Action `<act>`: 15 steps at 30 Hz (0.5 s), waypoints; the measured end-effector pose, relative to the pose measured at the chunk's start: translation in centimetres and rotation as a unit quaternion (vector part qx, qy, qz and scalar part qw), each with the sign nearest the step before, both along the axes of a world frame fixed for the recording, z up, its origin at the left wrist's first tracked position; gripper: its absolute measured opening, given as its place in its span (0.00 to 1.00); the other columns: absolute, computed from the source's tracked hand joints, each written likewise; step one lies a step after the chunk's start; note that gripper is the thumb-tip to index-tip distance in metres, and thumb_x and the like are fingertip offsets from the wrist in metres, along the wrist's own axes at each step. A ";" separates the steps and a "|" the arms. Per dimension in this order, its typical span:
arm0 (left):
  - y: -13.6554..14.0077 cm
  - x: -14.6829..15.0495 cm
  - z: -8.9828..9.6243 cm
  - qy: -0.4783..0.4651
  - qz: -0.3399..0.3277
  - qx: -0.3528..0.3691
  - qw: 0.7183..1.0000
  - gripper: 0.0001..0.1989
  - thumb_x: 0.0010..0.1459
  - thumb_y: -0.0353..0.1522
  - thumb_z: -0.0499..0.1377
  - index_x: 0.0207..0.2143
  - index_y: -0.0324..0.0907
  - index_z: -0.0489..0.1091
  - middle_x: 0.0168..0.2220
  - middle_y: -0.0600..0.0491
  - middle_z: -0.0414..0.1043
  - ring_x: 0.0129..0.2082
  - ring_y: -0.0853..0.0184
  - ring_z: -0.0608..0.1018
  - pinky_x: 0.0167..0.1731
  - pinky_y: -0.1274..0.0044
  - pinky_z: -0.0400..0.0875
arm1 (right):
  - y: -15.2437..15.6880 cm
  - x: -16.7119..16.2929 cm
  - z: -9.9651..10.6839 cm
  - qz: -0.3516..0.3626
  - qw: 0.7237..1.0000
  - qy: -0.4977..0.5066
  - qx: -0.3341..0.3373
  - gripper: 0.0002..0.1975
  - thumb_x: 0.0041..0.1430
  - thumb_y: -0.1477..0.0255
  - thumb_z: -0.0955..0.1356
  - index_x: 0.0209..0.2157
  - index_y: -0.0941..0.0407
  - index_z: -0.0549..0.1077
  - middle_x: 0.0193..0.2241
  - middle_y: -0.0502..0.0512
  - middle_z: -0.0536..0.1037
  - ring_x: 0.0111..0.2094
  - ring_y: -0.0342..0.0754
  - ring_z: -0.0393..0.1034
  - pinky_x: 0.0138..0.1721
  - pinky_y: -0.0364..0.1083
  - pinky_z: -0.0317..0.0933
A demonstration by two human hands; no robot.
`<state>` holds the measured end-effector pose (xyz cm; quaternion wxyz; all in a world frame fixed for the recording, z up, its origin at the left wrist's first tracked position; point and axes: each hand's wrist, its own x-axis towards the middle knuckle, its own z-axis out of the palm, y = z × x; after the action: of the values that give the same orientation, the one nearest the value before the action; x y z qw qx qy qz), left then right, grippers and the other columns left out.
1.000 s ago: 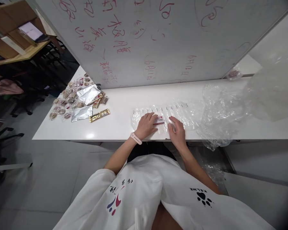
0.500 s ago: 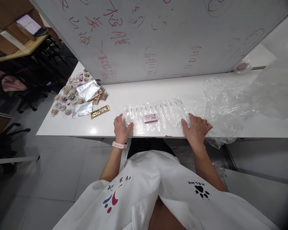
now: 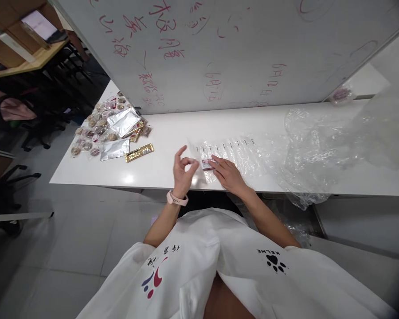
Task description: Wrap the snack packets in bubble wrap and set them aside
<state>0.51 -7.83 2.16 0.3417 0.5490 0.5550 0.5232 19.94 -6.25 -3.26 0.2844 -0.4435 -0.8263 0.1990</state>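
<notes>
A strip of clear bubble wrap (image 3: 248,161) with a row of small dark marks lies along the table's near edge. My left hand (image 3: 183,170) pinches the strip's left end between thumb and finger and lifts it up off the table. On the wrap sits a small white and red box (image 3: 207,165), partly covered by the fingertips of my right hand (image 3: 228,176). That hand lies flat, fingers stretched out, over the box and the wrap.
More crumpled clear wrap (image 3: 306,150) spreads to the right and hangs over the table edge. At left are silver pouches (image 3: 115,149), a gold sachet (image 3: 139,153) and several small wrapped packets (image 3: 86,145). A whiteboard (image 3: 193,53) stands behind the white table (image 3: 166,128).
My left hand has moved right, folding up the left end of the bubble wrap. My right hand has moved left from the wrap's right part onto the box.
</notes>
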 end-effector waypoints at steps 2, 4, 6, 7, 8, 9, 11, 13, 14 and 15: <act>0.2 2.0 -0.6 0.022 -0.061 0.002 0.998 0.30 0.60 0.39 0.61 0.62 0.44 0.56 0.34 0.55 0.74 0.40 0.68 0.78 0.49 0.71 0.70 | 0.2 0.0 -0.5 0.004 1.000 0.012 0.008 0.21 0.70 0.70 0.58 0.60 0.50 0.69 0.63 0.55 0.67 0.61 0.54 0.62 0.59 0.59 0.59; 0.3 3.3 -1.4 0.042 -0.117 -0.006 0.992 0.29 0.62 0.42 0.59 0.62 0.43 0.57 0.37 0.52 0.76 0.42 0.67 0.78 0.48 0.71 0.70 | 0.3 0.3 -0.6 0.015 0.999 0.025 0.013 0.21 0.68 0.71 0.58 0.58 0.52 0.71 0.61 0.56 0.69 0.61 0.54 0.62 0.59 0.59 0.59; 0.3 3.6 -2.2 0.050 -0.148 -0.014 0.988 0.27 0.66 0.43 0.54 0.62 0.43 0.56 0.40 0.50 0.77 0.43 0.66 0.78 0.47 0.71 0.71 | 0.2 0.5 -0.4 0.025 0.999 0.038 0.003 0.21 0.67 0.72 0.58 0.57 0.52 0.72 0.61 0.56 0.70 0.61 0.54 0.62 0.60 0.60 0.59; 0.3 3.5 -2.4 0.054 -0.153 -0.015 0.987 0.26 0.68 0.44 0.51 0.63 0.43 0.55 0.42 0.48 0.76 0.45 0.66 0.78 0.47 0.71 0.71 | 0.2 0.7 -0.3 0.026 0.999 0.046 -0.007 0.20 0.67 0.73 0.59 0.56 0.51 0.73 0.60 0.55 0.70 0.61 0.54 0.62 0.60 0.59 0.59; 0.2 3.2 -2.6 0.058 -0.155 -0.014 0.986 0.25 0.69 0.44 0.48 0.63 0.43 0.54 0.45 0.47 0.76 0.47 0.65 0.78 0.47 0.71 0.71 | 0.2 0.8 -0.2 0.024 0.998 0.058 -0.019 0.20 0.67 0.73 0.58 0.55 0.50 0.74 0.60 0.55 0.70 0.61 0.53 0.63 0.60 0.59 0.59; 0.2 3.0 -2.7 0.063 -0.158 -0.012 0.985 0.24 0.70 0.43 0.45 0.63 0.44 0.54 0.49 0.46 0.75 0.49 0.65 0.77 0.48 0.71 0.71 | 0.2 0.8 -0.1 0.019 0.996 0.075 -0.033 0.20 0.66 0.73 0.58 0.53 0.49 0.75 0.59 0.54 0.71 0.61 0.52 0.63 0.60 0.57 0.60; 0.2 2.6 -2.9 0.086 -0.170 0.001 0.982 0.22 0.71 0.41 0.43 0.62 0.44 0.56 0.53 0.44 0.73 0.51 0.64 0.76 0.49 0.71 0.70 | 0.3 0.9 0.0 0.000 0.992 0.117 -0.057 0.20 0.65 0.74 0.59 0.51 0.48 0.76 0.59 0.52 0.71 0.61 0.51 0.64 0.58 0.55 0.62; 0.3 2.6 -3.0 0.144 -0.184 0.023 0.972 0.20 0.71 0.38 0.43 0.61 0.44 0.59 0.55 0.44 0.71 0.52 0.64 0.75 0.50 0.69 0.69 | 0.3 0.8 -0.1 -0.028 0.986 0.151 -0.064 0.18 0.63 0.73 0.61 0.49 0.48 0.77 0.58 0.52 0.71 0.59 0.50 0.67 0.57 0.53 0.64; 0.4 2.7 -3.1 0.185 -0.189 0.036 0.964 0.19 0.70 0.36 0.44 0.60 0.44 0.61 0.57 0.44 0.71 0.53 0.63 0.75 0.52 0.68 0.68 | 0.3 0.8 -0.2 -0.046 0.985 0.158 -0.059 0.17 0.62 0.72 0.62 0.49 0.48 0.77 0.57 0.53 0.71 0.57 0.50 0.68 0.56 0.53 0.65; 0.6 2.8 -3.2 0.229 -0.192 0.049 0.953 0.19 0.70 0.34 0.45 0.59 0.44 0.62 0.58 0.44 0.70 0.54 0.62 0.73 0.53 0.67 0.67 | 0.2 0.9 -0.3 -0.068 0.984 0.157 -0.047 0.16 0.62 0.71 0.63 0.48 0.49 0.77 0.56 0.54 0.72 0.56 0.51 0.69 0.55 0.53 0.65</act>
<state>3.32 -7.24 -1.04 0.2725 0.7664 0.4760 0.3343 20.81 -6.03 -3.53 0.4018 -0.4746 -0.7294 0.2850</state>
